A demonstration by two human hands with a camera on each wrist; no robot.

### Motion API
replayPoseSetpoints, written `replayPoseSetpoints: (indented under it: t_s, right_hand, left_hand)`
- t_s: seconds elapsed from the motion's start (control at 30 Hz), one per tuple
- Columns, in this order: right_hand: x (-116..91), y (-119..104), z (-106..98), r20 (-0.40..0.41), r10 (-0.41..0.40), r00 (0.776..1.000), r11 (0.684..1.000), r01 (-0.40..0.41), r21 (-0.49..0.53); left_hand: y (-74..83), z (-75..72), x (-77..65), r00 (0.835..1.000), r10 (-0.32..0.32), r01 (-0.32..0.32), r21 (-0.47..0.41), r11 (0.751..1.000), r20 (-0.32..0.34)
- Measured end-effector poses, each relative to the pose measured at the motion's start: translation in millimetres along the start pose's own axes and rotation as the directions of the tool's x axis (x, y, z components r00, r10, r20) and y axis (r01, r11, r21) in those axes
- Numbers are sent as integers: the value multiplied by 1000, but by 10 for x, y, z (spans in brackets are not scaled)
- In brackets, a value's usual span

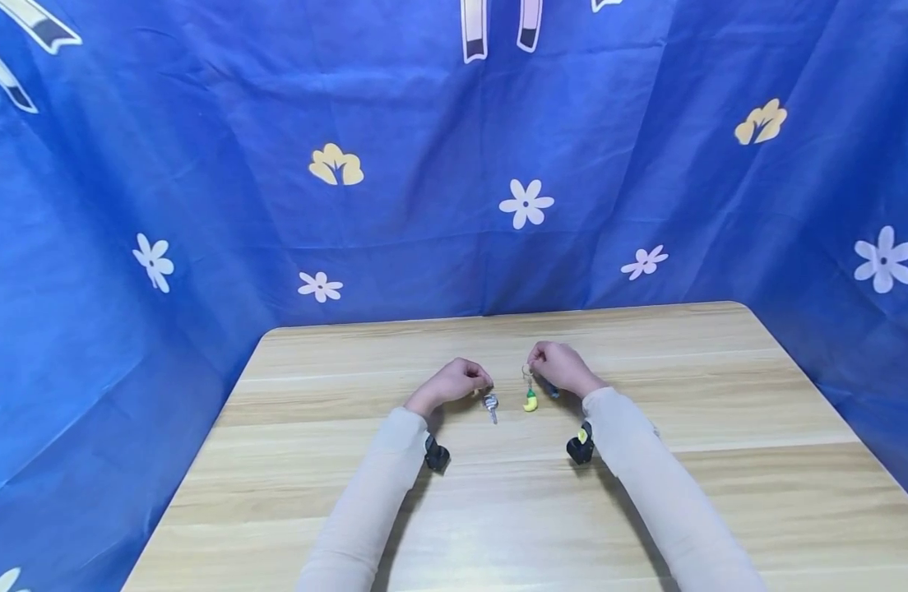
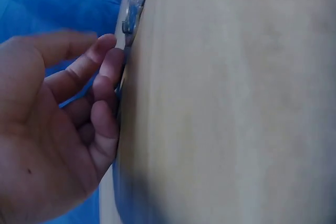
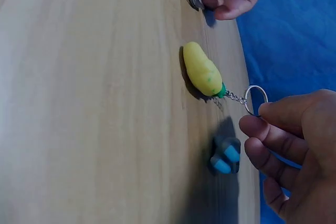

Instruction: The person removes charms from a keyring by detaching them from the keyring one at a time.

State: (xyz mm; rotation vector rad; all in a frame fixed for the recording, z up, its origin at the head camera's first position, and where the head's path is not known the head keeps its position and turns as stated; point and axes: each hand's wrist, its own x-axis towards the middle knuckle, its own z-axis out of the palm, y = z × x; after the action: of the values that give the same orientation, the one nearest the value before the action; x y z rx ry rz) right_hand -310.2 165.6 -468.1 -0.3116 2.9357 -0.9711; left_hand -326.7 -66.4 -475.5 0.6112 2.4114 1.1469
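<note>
My right hand pinches the metal split ring of a keychain between thumb and forefinger. From it a short chain runs to a yellow, fruit-like charm with a green cap, lying on or just above the table. In the head view the charm is left of the right hand. My left hand is low over the table, fingers loosely bent, next to metal keys. In the left wrist view the keys lie just past the left hand's fingertips.
A small dark object with bright blue ends lies beneath the right hand. The wooden table ends at a patterned blue curtain behind and at both sides. Black wrist cameras hang under both light sleeves.
</note>
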Motion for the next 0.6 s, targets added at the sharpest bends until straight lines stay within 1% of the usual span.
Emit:
replayPoseSetpoints:
  t_s: [0.13, 0.2, 0.33, 0.5, 0.6]
  right_hand:
    - [33, -5, -2, -16, 14, 1000, 999, -15, -38]
    - [40, -5, -11, -21, 11, 1000, 999, -12, -43]
    - [32, -7, -30, -26, 13, 1000, 1000, -14, -27]
    - [-23, -8, -94, -43, 21, 999, 999, -20, 26]
    - [-70, -2, -161, -70, 3, 998, 998, 2, 64]
  left_hand:
    - [18, 2, -32, 998, 25, -23, -38, 999, 55]
    - [23, 6, -35, 997, 34, -31, -55, 998, 70]
    - [11, 6, -37, 998, 30, -27, -56, 998, 55]
    - [-19, -3, -55, 999, 31, -29, -49, 998, 39]
    - [-6, -18, -93, 999, 40, -39, -31, 999, 35]
